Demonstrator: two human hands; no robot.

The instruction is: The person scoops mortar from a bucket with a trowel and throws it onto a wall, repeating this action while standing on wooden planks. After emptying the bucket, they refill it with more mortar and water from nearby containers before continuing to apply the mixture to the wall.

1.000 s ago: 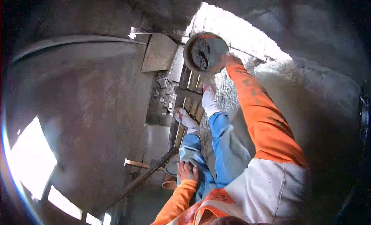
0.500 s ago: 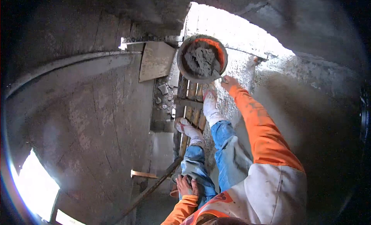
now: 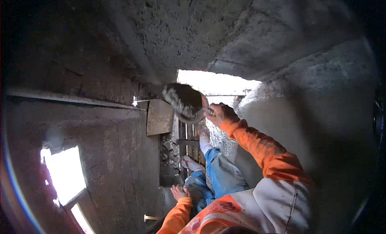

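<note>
A: Grip: my right hand [image 3: 219, 113] is clamped on the rim of the pan [image 3: 185, 100], raised and tipped toward the wall [image 3: 120, 41]. My left hand [image 3: 178, 191] rests flat on my knee [image 3: 197, 189], fingers loose, holding nothing.

B: Where is the pan, exactly?

A: Up in front of me, just below the lit opening [image 3: 213, 82] and above the planks [image 3: 189, 141] I stand on. Its mouth faces left; the mortar [image 3: 177, 99] inside shows as a dark, wet mass.

B: How will it handle?

A: Heavy for one hand, I judge, and unbalanced: the load sits away from my hold on the rim. The shell looks stiff; the mortar is soft and could slide out in a lump. The rim is likely gritty and slick, so the best hold is thumb inside, fingers under the lip.

B: Edges and room?

A: Tight. Wall on the left, rough plaster [image 3: 281, 113] close on the right, ceiling low overhead. The planks are narrow, with rubble [image 3: 168, 147] beside them and a drop below. Free room lies mainly upward toward the opening.
</note>
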